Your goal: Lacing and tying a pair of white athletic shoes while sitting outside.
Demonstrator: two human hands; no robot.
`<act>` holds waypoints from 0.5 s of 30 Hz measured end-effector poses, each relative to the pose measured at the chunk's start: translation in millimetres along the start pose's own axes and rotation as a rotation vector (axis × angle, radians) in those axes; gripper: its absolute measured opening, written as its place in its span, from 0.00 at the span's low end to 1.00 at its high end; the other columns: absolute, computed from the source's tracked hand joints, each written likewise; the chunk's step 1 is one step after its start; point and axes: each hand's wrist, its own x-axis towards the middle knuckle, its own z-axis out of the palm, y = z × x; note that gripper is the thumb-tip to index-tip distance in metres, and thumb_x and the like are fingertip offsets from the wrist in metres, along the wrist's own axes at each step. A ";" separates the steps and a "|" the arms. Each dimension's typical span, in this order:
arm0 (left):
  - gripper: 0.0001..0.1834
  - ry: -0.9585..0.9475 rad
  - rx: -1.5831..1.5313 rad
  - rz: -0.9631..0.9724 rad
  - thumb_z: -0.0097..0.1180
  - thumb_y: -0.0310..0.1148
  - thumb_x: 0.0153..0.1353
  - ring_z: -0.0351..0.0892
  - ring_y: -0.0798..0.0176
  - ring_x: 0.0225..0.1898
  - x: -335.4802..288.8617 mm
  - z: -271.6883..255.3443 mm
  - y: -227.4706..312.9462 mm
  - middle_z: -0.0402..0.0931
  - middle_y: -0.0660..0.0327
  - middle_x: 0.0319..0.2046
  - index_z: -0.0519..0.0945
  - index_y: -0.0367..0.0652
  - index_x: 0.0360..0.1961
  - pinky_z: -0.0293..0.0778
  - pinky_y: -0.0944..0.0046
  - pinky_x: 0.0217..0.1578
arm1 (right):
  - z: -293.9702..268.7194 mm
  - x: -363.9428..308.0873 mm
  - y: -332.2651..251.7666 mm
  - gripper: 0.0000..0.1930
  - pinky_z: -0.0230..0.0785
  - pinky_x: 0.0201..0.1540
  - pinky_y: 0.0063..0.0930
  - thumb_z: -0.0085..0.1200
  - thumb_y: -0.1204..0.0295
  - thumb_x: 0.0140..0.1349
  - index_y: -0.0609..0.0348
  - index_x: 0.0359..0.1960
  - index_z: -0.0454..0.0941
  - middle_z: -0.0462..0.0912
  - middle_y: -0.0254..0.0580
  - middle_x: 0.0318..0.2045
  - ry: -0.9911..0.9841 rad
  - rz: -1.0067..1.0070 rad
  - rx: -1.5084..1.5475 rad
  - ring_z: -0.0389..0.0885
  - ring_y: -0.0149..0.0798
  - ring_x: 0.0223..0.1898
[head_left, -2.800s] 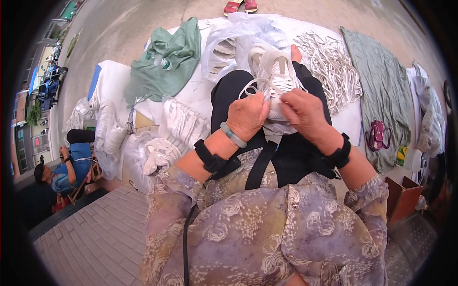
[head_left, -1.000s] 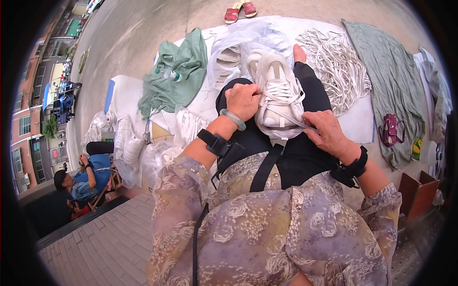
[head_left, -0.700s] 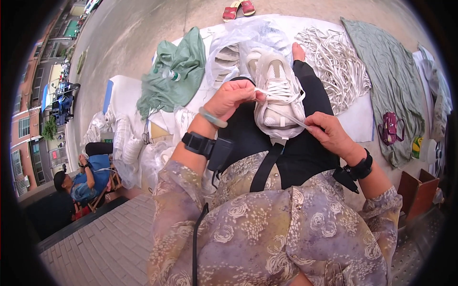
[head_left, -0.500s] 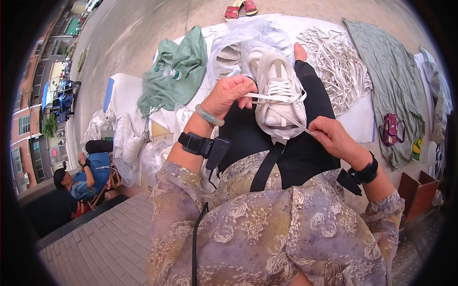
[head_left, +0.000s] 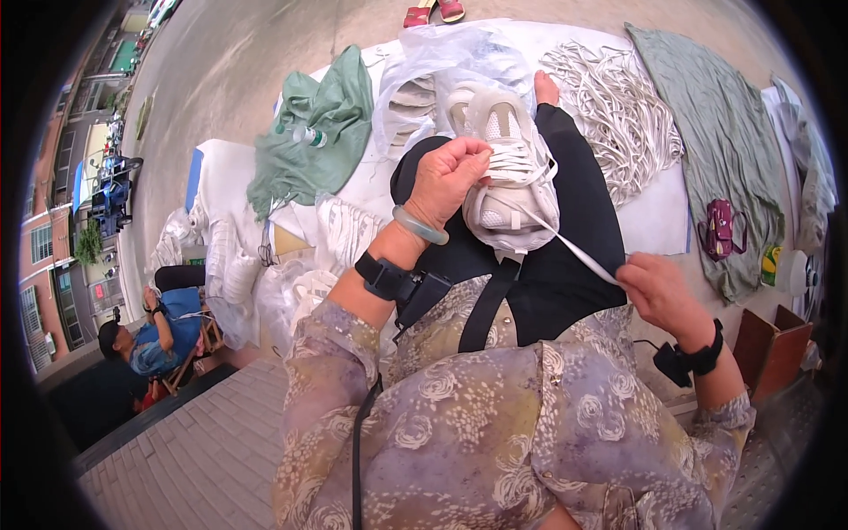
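Off-white and beige on the shoe (head_left: 511, 221), plain white along the lace (head_left: 583, 257). Mauve and yellowish, patterned with white roses and speckles, across the shirt (head_left: 459, 424). Black for the trousers (head_left: 583, 172), green for the cloth (head_left: 340, 132), grey-green for the sheet (head_left: 707, 132), maroon for the bag (head_left: 719, 237), red for the slippers (head_left: 451, 11).

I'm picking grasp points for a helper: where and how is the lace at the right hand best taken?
Probably pinch the white lace across its width, midway between the shoe and the right hand, coming from the person's right: that stretch runs straight, clear of the shoe, over the dark trousers.
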 end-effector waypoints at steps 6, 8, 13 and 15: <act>0.08 0.190 0.954 0.507 0.56 0.30 0.53 0.75 0.63 0.35 -10.5 27.4 27.4 0.77 0.62 0.32 0.77 0.41 0.35 0.66 0.64 0.42 | 36.3 77.7 -2.2 0.08 0.65 0.29 0.37 0.54 0.76 0.48 0.58 0.31 0.71 0.70 0.42 0.25 0.337 -0.083 0.112 0.73 0.47 0.28; 0.08 0.124 1.104 0.690 0.56 0.28 0.44 0.70 0.53 0.45 -15.4 40.2 30.1 0.75 0.60 0.39 0.78 0.44 0.30 0.56 0.53 0.53 | 41.9 96.2 -6.6 0.10 0.65 0.29 0.37 0.55 0.74 0.48 0.58 0.33 0.71 0.70 0.42 0.26 0.401 -0.073 0.081 0.74 0.47 0.29; 0.08 0.049 1.356 0.710 0.55 0.30 0.43 0.67 0.50 0.49 -13.8 57.5 11.4 0.74 0.59 0.43 0.80 0.47 0.27 0.50 0.38 0.53 | 54.0 107.0 -3.6 0.14 0.67 0.30 0.38 0.57 0.69 0.47 0.58 0.35 0.69 0.71 0.45 0.31 0.310 -0.009 -0.055 0.75 0.47 0.32; 0.08 0.100 1.426 0.626 0.55 0.31 0.43 0.66 0.50 0.50 -15.1 61.7 8.2 0.73 0.58 0.44 0.80 0.46 0.28 0.49 0.37 0.54 | 54.5 105.2 -4.2 0.13 0.67 0.31 0.39 0.56 0.69 0.48 0.59 0.33 0.69 0.71 0.46 0.30 0.304 0.028 -0.030 0.75 0.48 0.31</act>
